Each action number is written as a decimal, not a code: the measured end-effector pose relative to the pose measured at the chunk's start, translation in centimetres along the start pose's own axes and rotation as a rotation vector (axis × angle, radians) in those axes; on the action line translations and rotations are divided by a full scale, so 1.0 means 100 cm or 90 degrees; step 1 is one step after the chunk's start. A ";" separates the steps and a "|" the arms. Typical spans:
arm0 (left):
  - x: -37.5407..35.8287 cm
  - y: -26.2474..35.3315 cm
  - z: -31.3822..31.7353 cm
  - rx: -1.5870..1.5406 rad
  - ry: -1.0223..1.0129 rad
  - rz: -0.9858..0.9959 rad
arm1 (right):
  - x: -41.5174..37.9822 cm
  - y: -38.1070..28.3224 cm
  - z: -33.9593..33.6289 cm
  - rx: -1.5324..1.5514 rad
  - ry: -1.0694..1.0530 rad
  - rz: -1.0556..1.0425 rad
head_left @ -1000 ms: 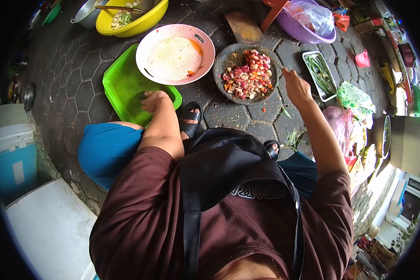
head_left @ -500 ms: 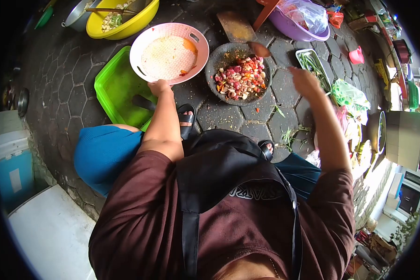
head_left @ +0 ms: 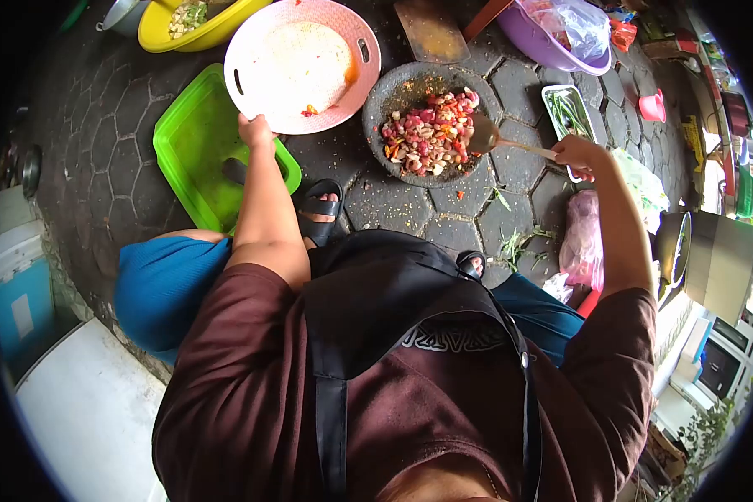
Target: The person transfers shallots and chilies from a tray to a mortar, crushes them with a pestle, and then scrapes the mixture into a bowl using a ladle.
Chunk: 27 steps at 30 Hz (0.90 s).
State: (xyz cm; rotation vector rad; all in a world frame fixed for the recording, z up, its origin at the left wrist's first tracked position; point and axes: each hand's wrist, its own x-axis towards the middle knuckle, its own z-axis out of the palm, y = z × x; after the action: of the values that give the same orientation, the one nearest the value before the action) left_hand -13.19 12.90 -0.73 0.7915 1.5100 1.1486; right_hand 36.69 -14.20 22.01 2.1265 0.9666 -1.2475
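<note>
Grips a spatula (head_left: 484,135) by its handle in the right hand (head_left: 581,156), with blade against chopped shallots and chillies (head_left: 427,135) in the stone mortar (head_left: 380,105); clasps the pink tray (head_left: 293,67) by its rim with the left hand (head_left: 256,132), beside the green tray (head_left: 194,171).

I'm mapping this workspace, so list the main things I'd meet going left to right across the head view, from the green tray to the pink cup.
Green tray → pink basin → stone mortar → spatula → tray of greens → pink cup.
</note>
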 end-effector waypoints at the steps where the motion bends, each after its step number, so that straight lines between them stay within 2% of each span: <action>1: 0.001 0.000 0.000 0.002 0.001 -0.002 | 0.006 -0.004 0.009 -0.001 -0.003 0.000; 6: 0.004 0.003 -0.001 0.040 -0.011 -0.011 | 0.063 -0.011 0.078 0.125 0.031 -0.040; 8: 0.005 0.005 -0.001 0.051 -0.012 -0.012 | 0.087 -0.010 0.104 0.272 0.089 -0.156; 9: 0.006 0.006 -0.001 0.061 -0.017 -0.012 | 0.088 -0.012 0.111 0.286 0.110 -0.139; 11: 0.003 0.009 -0.001 0.069 -0.009 -0.017 | 0.099 -0.006 0.135 0.198 0.292 -0.250; 13: -0.001 0.012 0.000 0.048 -0.016 -0.055 | 0.094 0.001 0.141 0.218 0.276 -0.234; 18: 0.007 0.003 -0.002 0.065 -0.013 -0.048 | 0.067 0.014 0.142 0.232 0.274 -0.176; 21: 0.010 -0.001 -0.002 0.063 -0.006 -0.034 | 0.061 0.027 0.141 0.233 0.308 -0.203; 27: 0.011 -0.007 -0.002 0.029 0.005 -0.041 | 0.018 0.007 0.118 0.264 0.347 -0.186</action>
State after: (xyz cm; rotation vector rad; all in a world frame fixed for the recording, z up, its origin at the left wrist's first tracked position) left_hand -13.62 13.65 -1.75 0.7647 1.5615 1.0749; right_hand 31.44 -22.34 14.95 2.8201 1.3784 -1.0829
